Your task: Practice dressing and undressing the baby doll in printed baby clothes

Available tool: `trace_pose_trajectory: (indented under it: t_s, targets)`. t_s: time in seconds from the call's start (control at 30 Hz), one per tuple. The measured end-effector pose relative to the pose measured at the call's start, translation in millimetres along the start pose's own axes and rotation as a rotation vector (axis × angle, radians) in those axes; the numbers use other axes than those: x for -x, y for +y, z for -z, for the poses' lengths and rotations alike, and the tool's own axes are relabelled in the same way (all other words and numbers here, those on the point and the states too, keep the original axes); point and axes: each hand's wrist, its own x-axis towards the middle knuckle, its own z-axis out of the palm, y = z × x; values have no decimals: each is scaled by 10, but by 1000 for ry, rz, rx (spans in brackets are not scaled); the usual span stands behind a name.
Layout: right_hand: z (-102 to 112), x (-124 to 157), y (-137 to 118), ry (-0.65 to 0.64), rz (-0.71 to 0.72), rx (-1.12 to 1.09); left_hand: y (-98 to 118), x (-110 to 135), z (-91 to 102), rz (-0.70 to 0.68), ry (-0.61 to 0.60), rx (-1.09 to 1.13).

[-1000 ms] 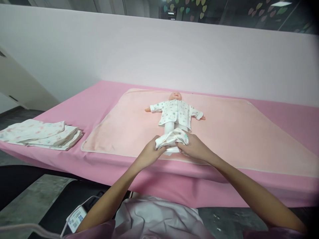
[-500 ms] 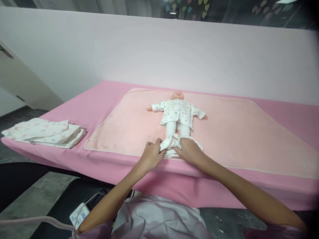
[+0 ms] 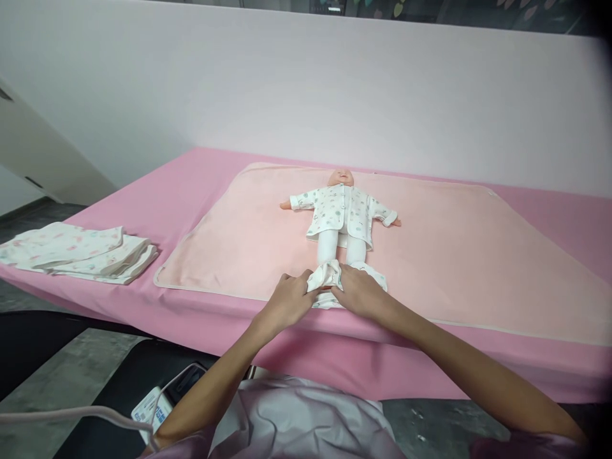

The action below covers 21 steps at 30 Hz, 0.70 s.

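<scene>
A baby doll (image 3: 341, 177) lies on its back with its feet toward me, dressed in a white jacket (image 3: 340, 210) with a small print. Bunched around its lower legs are white printed baby pants (image 3: 326, 275). My left hand (image 3: 289, 298) pinches the left side of the bunched cloth, at the leg on that side. On the right, my right hand (image 3: 358, 290) grips the same pants near the middle, its fingertips partly hidden. The doll's feet are covered by the cloth and my hands.
Beneath the doll a peach mat (image 3: 229, 236) covers much of the pink table (image 3: 167, 185). Folded printed cloths (image 3: 81, 252) are stacked at the left corner. A white wall (image 3: 306, 89) rises behind. A black chair (image 3: 105, 389) with a white device (image 3: 152, 411) and cable stands at lower left.
The camera view has tipped slightly downward. My hands stay on the pants, with the right hand shifted a little left toward the other hand. The doll lies as before.
</scene>
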Motion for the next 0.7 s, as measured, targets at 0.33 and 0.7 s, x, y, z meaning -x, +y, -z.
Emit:
trace_pose_trajectory:
  t_s: [0.33, 0.7]
  targets:
    - [565, -344, 425, 88, 333, -327, -179, -546, 306, -340, 165, 365]
    - [603, -642, 1048, -125, 163, -1023, -51, -937, 810, -413, -223, 130]
